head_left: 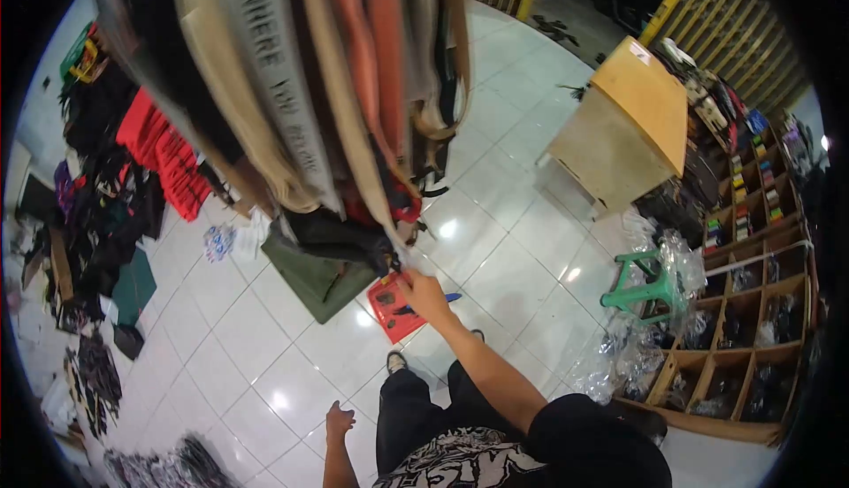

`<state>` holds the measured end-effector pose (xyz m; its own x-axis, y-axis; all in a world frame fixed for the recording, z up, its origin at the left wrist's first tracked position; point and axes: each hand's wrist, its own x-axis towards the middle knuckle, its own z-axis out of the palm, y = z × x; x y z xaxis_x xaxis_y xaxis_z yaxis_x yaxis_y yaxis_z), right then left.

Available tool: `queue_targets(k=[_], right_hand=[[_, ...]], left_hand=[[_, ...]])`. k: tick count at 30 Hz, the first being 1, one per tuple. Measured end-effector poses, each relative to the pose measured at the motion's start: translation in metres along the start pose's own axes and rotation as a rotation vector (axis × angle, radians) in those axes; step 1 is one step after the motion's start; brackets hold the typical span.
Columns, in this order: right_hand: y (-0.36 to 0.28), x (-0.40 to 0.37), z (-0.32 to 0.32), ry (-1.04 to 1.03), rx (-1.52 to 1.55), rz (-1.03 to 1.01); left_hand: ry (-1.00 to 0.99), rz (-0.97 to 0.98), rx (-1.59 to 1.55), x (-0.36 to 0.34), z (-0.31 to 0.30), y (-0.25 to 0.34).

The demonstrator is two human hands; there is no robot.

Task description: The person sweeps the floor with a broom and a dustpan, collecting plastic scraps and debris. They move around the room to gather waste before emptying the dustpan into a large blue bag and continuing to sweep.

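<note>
A thick bundle of long straps (283, 81) in tan, grey, black and coral hangs in front of me, blurred in places. Printed lettering runs down one grey strap (274, 55). My right hand (423, 295) reaches forward to the lower end of the bundle, its fingers closed on the tip of a tan strap (367, 179). Dark straps with small metal fittings hang just left of those fingers. Low beside my left leg, my left hand (340, 419) is held away from everything, its fingers loosely bent and apart with nothing visible in them.
On the tiled floor ahead lie a dark green folded piece (309, 280) and a red tray (389, 316) with small items. To the right are a wooden desk (619, 125), a green stool (641, 286) and a compartment shelf (734, 382). Red bundles (168, 152) and dark piles lie left.
</note>
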<state>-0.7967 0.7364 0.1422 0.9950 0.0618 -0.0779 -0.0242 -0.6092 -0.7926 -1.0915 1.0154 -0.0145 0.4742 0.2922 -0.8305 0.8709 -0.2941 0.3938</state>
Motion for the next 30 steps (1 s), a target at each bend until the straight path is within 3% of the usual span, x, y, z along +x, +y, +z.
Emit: queue_targets(k=[2,3,4,5,6,8,9,10,12,14,16,17,18,22,24,28,30], right_hand=[[0.072,-0.034,-0.019,-0.029,0.059,0.038],[0.117,-0.052,-0.031,0.020,0.065,0.070],[0.152,-0.072,-0.056,0.011,0.048,0.194],[0.219,-0.093,-0.065,0.024,0.090,0.354],[0.253,-0.117,-0.093,0.051,0.009,0.503],[0.326,-0.159,-0.150,0.002,-0.286,0.641],[0.420,-0.194,-0.157,-0.090,-0.290,0.655],[0.421,-0.213,-0.195,0.054,-0.034,0.931],[0.450,-0.239,-0.256,0.212,0.194,1.136],[0.462,-0.252,-0.317,0.263,0.160,1.169],[0.484,-0.257,-0.362,0.398,0.332,1.180],[0.487,-0.246,-0.388,0.359,0.328,1.232],[0.485,-0.232,-0.410,0.352,0.317,1.225],[0.484,-0.149,-0.455,0.432,0.421,1.164],[0.487,-0.091,-0.461,0.338,0.440,1.115],[0.487,0.051,-0.457,0.122,0.373,0.966],[0.493,0.126,-0.452,0.008,0.286,0.826]], left_hand=[[0.009,0.082,0.082,0.007,0.006,0.016],[0.037,0.155,0.292,0.017,0.008,0.027],[0.064,0.224,0.501,0.023,0.015,0.040],[0.054,0.181,0.481,0.017,0.023,0.071],[0.069,0.265,0.546,0.033,0.036,0.080],[-0.034,0.238,0.593,0.033,0.062,0.137],[-0.048,0.264,0.652,0.048,0.080,0.155],[-0.076,0.296,0.652,0.051,0.101,0.182],[-0.092,0.379,0.690,0.055,0.150,0.239],[-0.116,0.482,0.759,0.009,0.203,0.333],[-0.169,0.695,0.810,0.027,0.262,0.378],[-0.177,0.698,0.813,0.002,0.285,0.419],[-0.182,0.703,0.813,-0.026,0.307,0.463],[-0.240,0.807,0.567,-0.035,0.369,0.542],[-0.147,1.000,0.432,-0.041,0.381,0.576],[-0.078,0.859,0.235,-0.025,0.378,0.635],[-0.023,0.887,0.167,0.037,0.384,0.632]])
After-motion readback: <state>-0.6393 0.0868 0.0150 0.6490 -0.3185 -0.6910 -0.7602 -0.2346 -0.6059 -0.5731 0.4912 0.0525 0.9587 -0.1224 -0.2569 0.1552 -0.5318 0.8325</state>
